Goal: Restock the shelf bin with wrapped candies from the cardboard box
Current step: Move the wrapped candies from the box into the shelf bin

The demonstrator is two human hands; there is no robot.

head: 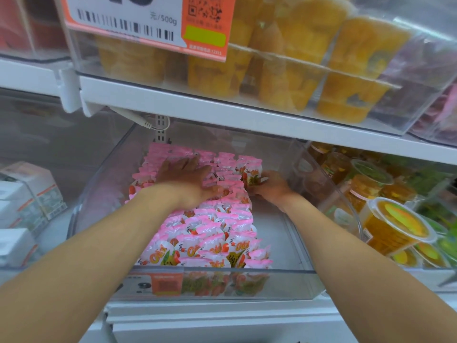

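Reaching into the clear plastic bin (pixel 284 276), the left hand (pixel 188 179) lies flat, fingers spread, on the pink-and-white wrapped candies (pixel 217 233); the right hand (pixel 269 185) pinches one glossy candy at the pile's far right edge; crinkly packets fill the bin's left side, its right floor bare.

- Both forearms are totally bare, no sleeves showing anywhere up to the frame edge.
- left hand (pixel 185 178): no glove, no ring, no watch or band at the wrist.
- right hand (pixel 273 186): same deal, bare, nothing worn.
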